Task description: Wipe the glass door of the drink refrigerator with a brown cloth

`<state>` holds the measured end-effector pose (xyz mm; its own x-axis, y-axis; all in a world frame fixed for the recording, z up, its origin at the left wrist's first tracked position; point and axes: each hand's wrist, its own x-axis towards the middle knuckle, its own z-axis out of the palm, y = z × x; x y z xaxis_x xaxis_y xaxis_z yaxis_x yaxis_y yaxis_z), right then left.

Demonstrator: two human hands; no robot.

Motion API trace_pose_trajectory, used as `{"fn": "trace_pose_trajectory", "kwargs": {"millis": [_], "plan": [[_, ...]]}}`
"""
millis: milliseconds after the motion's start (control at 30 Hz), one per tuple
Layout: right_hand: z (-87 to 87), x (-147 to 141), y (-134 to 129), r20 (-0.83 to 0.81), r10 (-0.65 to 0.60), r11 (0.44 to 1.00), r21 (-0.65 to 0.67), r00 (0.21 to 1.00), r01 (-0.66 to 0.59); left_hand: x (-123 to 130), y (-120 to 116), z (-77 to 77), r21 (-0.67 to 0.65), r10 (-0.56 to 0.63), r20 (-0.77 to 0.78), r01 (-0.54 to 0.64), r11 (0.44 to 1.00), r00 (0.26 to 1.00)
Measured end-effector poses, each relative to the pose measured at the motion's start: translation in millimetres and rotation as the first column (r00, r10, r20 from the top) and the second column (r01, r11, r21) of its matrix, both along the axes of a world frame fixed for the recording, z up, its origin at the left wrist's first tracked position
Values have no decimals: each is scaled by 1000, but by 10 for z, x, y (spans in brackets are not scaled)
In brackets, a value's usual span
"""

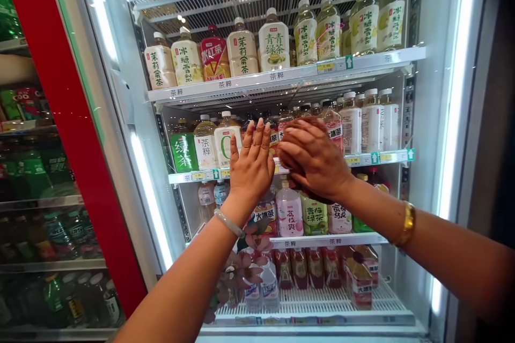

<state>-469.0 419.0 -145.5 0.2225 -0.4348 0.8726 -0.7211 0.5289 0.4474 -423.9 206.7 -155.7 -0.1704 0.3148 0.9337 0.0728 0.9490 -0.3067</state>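
Note:
My left hand (252,166) is held up flat with its fingers stretched out, palm toward the glass front of a lit drinks cooler, and nothing shows in it. Just to its right, my right hand (311,155) has its fingers bent over a brown cloth (308,194), which shows above and below the hand against the glass. Behind both hands, tea bottles stand on a middle shelf (392,158); the hands cover part of that row. Contact between my left palm and the glass cannot be made out.
More bottles fill the upper shelf (289,72) and lower shelf (325,239). Pinkish flower shapes (237,273) overlap the lower bottles, apparently reflected. A red frame (76,118) divides off another stocked cooler at left, where part of another arm (16,68) shows. Bright light strips (453,118) edge the cooler.

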Motion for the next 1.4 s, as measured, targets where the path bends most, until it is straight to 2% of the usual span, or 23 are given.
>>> {"fn": "trace_pose_trajectory", "kwargs": {"millis": [100, 167, 200, 267, 300, 367, 433, 533, 633, 667, 733, 800, 867, 967, 1067, 1133, 1167, 1200, 1267, 1333, 1400], "plan": [[174, 4, -128, -26, 16, 994, 109, 1000, -13, 11, -11, 3, 5, -19, 17, 19, 1000, 1000], [263, -13, -96, -7, 20, 998, 58, 1000, -20, 43, -57, 5, 17, -21, 25, 20, 1000, 999], [250, -18, -69, 10, 20, 1000, 1, 1000, -20, 59, -89, 3, 24, -18, 24, 17, 1000, 1000], [106, -4, -50, 44, 11, 994, -108, 999, -6, 81, -156, -9, 33, -12, 19, 11, 999, 1000], [-1, 15, -75, 49, 4, 993, -116, 999, 2, 84, -184, -17, 32, -10, 17, 10, 999, 1000], [-187, 68, -195, 11, -6, 1000, -29, 1000, 6, 81, -222, -32, 31, -11, 15, 10, 999, 1000], [-223, 108, -346, -61, -3, 995, 97, 998, 9, 78, -247, -36, 35, -17, 18, 17, 999, 1000], [24, 93, -416, -102, -6, 983, 184, 995, 25, 113, -324, -26, 27, -14, 22, 13, 1000, 1000], [256, 35, -270, -42, -21, 996, 89, 999, 25, 187, -482, -34, 23, 22, 24, -23, 999, 999], [261, 23, -227, -20, -20, 1000, 22, 1000, 21, 210, -541, -45, 19, 31, 29, -32, 999, 999], [165, 29, -231, 12, -14, 997, -72, 1000, 15, 237, -639, -78, 4, 38, 35, -38, 999, 999], [25, 76, -378, 9, -4, 999, -43, 1000, 4, 233, -699, -111, 2, 47, 23, -47, 999, 999], [-29, 137, -602, -29, 24, 997, 72, 999, -22, 213, -727, -133, 6, 52, 0, -52, 999, 999], [104, 177, -841, -62, 67, 981, 186, 996, -54, 202, -761, -149, 7, 27, -16, -27, 1000, 1000], [190, 162, -864, -27, 68, 995, 80, 997, -66, 240, -831, -171, 13, -2, -1, 3, 1000, 1000], [82, 165, -856, -6, 69, 996, -51, 998, -69, 274, -890, -196, 20, -20, 13, 20, 1000, 1000], [-6, 174, -871, -4, 74, 995, -72, 997, -74, 287, -920, -209, 22, -31, 17, 31, 999, 999], [-93, 187, -902, -18, 85, 995, -54, 996, -86, 296, -949, -220, 21, -44, 17, 44, 999, 999], [-192, 213, -1007, -73, 112, 992, 64, 991, -107, 307, -1006, -230, 20, -69, 11, 69, 997, 998], [-129, 224, -1147, -114, 119, 983, 152, 986, -102, 316, -1066, -219, 41, -74, 4, 73, 996, 997], [42, 222, -1307, -87, 95, 991, 105, 992, -86, 331, -1134, -197, 77, -63, 4, 63, 995, 998]]}}
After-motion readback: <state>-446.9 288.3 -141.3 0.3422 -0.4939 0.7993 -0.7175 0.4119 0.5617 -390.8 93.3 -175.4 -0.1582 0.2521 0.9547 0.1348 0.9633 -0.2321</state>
